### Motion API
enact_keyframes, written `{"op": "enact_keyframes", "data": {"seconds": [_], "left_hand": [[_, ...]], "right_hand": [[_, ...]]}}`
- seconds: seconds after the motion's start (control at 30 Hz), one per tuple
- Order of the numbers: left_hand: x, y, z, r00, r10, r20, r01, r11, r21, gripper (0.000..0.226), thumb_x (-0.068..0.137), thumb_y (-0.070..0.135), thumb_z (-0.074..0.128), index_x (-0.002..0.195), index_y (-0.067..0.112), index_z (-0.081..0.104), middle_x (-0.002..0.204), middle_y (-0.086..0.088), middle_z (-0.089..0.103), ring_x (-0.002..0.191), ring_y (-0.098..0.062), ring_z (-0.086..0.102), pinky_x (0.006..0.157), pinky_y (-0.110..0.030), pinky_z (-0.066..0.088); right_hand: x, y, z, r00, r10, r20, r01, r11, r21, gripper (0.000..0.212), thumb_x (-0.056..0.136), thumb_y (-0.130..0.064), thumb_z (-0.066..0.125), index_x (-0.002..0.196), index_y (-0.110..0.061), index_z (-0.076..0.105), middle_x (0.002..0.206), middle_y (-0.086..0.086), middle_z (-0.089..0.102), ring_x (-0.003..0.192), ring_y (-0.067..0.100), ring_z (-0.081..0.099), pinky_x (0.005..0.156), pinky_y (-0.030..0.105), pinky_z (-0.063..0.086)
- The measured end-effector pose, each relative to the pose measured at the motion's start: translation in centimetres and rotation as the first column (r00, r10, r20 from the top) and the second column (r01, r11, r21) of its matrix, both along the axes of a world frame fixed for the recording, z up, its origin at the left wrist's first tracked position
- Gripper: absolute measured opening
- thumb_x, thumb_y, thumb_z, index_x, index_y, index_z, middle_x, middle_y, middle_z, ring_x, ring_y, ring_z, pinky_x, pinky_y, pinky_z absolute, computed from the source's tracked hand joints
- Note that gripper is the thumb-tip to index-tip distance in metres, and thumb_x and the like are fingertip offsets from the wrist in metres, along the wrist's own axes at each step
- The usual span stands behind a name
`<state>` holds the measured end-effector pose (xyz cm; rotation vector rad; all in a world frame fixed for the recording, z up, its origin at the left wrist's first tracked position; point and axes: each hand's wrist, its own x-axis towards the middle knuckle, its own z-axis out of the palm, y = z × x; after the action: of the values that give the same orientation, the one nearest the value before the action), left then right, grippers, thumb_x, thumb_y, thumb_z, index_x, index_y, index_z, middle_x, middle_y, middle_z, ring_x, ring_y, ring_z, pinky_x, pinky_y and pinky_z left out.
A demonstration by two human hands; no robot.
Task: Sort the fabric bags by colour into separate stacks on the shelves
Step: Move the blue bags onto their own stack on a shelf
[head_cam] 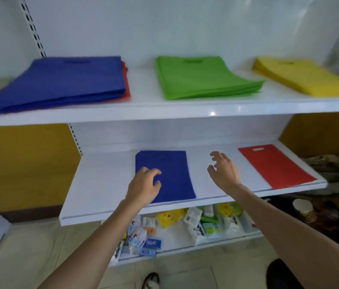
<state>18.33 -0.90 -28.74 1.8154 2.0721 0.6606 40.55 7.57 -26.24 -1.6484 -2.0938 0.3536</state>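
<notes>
On the lower shelf, left hand rests loose-fingered on a blue bag; right hand hovers empty, fingers apart.

1. left hand, ~7 o'clock of frame ctr: bare, back of hand and knuckles in view, thumb visible.
2. right hand, ~3 o'clock of ctr: bare, thumb + fingers visible, nails too blurred to read.
3. left forearm: bare from wrist to frame edge at 7 o'clock, slim, tapers toward wrist.
4. right forearm: bare from wrist to frame edge at 4 o'clock, looks wider near the edge.
5. foot, 6 o'clock edge: in a sandal, dark strap over lighter part, blurred, cut off by frame.
6. dark rounded shape, 5 o'clock: black, maybe clothed leg, can't confirm.
</notes>
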Motion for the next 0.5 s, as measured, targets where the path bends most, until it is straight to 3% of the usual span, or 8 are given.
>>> {"op": "enact_keyframes", "data": {"seconds": [0.13, 0.3, 0.5], "left_hand": [[3.2, -1.7, 6.7, 0.998, -0.059, -0.009, 0.06, 0.983, 0.174, 0.033, 0.093, 0.021, 0.048, 0.126, 0.021, 0.054, 0.122, -0.001, 0.049, 0.109, -0.016, 0.05, 0.089, -0.028, 0.045], [5.6, -2.1, 14.2, 0.995, -0.102, -0.019, 0.103, 0.936, 0.338, 0.03, 0.091, 0.017, 0.05, 0.119, 0.02, 0.058, 0.114, 0.001, 0.051, 0.098, -0.014, 0.055, 0.084, -0.032, 0.046], [0.9, -2.0, 19.8, 0.999, -0.012, -0.038, 0.029, 0.88, 0.475, 0.027, 0.087, 0.013, 0.054, 0.113, 0.017, 0.061, 0.111, -0.003, 0.054, 0.094, -0.018, 0.058, 0.084, -0.037, 0.048]], "right_hand": [[2.8, -2.7, 7.0, 0.999, -0.011, -0.044, 0.018, 0.985, 0.17, 0.039, 0.09, -0.014, 0.053, 0.129, -0.012, 0.048, 0.126, 0.006, 0.055, 0.106, 0.023, 0.058, 0.074, 0.029, 0.044], [3.9, -3.8, 14.4, 0.998, 0.019, -0.056, 0.001, 0.94, 0.341, 0.037, 0.088, -0.014, 0.054, 0.125, -0.011, 0.051, 0.122, 0.006, 0.056, 0.105, 0.025, 0.057, 0.077, 0.035, 0.046], [-0.4, -1.7, 19.7, 0.995, 0.083, -0.06, -0.045, 0.877, 0.478, 0.037, 0.085, -0.012, 0.056, 0.122, -0.008, 0.053, 0.117, 0.01, 0.059, 0.107, 0.027, 0.054, 0.078, 0.034, 0.044]]}}
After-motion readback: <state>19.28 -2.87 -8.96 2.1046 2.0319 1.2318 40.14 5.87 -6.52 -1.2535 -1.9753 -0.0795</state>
